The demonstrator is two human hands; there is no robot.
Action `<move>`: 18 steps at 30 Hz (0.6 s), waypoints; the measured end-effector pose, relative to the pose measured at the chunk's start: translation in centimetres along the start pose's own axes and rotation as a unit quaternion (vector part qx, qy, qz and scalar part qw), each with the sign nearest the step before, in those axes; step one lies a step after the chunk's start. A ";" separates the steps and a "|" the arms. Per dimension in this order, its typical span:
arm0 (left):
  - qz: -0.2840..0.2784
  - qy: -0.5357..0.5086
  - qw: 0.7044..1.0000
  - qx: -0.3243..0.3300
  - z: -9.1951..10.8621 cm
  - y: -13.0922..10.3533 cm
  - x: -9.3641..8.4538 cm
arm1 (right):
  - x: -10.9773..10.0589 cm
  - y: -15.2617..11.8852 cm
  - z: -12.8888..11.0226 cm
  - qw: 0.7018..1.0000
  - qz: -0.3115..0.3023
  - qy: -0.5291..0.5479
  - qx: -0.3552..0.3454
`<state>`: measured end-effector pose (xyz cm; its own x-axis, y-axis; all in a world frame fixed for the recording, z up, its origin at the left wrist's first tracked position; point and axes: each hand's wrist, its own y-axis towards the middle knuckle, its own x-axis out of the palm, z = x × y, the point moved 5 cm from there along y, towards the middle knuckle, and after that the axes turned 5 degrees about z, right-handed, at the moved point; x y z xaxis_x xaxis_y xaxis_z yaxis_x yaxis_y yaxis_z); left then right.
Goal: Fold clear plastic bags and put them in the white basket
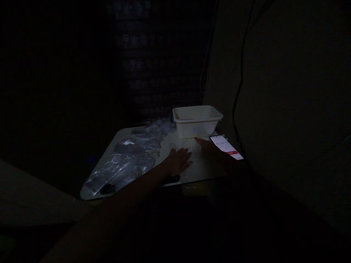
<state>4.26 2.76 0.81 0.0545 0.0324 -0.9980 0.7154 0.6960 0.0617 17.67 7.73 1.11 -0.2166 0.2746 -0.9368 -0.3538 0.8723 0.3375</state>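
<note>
Darkness is the main hazard, as I judge it: only the small table (203,171) is lit, and its near edge fades into shadow. My left hand (179,160) lies flat, fingers spread wide, palm down on the tabletop and holding nothing. My right hand (211,148) is also empty, index finger stretched toward eleven o'clock, its tip just short of the white plastic tub (196,122) at twelve o'clock. A lit phone (227,147) lies just beside that hand at two o'clock, close to the table's right edge; a careless sweep of my wrist could push it off. Crumpled clear plastic wrap (128,160) covers the table from nine to ten o'clock, and a dark object (171,179) sits under my left wrist at the near edge, easily knocked down unseen. The tub stands upright at the back; its inside looks bare, though the floor is too dim to be sure.
</note>
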 end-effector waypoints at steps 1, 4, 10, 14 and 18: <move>0.003 -0.004 1.000 -0.006 -0.2 0.0 -0.1 | 0.1 0.0 0.1 1.000 0.002 0.001 -0.004; -0.003 -0.014 1.000 -0.010 -0.5 -0.3 -0.5 | 0.1 -0.4 0.3 1.000 0.005 0.001 -0.017; -0.006 -0.029 0.999 -0.019 -1.9 -1.5 -1.7 | -0.7 -1.4 0.2 1.000 0.005 -0.004 -0.011; -0.031 -0.080 0.994 0.063 -1.2 -3.8 -1.5 | -1.8 -2.4 0.5 1.000 0.004 0.013 -0.009; -0.085 -0.078 0.991 0.071 0.4 -6.2 0.0 | -2.5 -3.1 1.1 0.998 0.034 0.061 -0.004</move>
<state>0.15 -1.85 0.44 0.0238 -0.1964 -0.9802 0.8141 0.5729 -0.0951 20.31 4.75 2.26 -0.3491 0.2820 -0.8936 -0.3416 0.8497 0.4016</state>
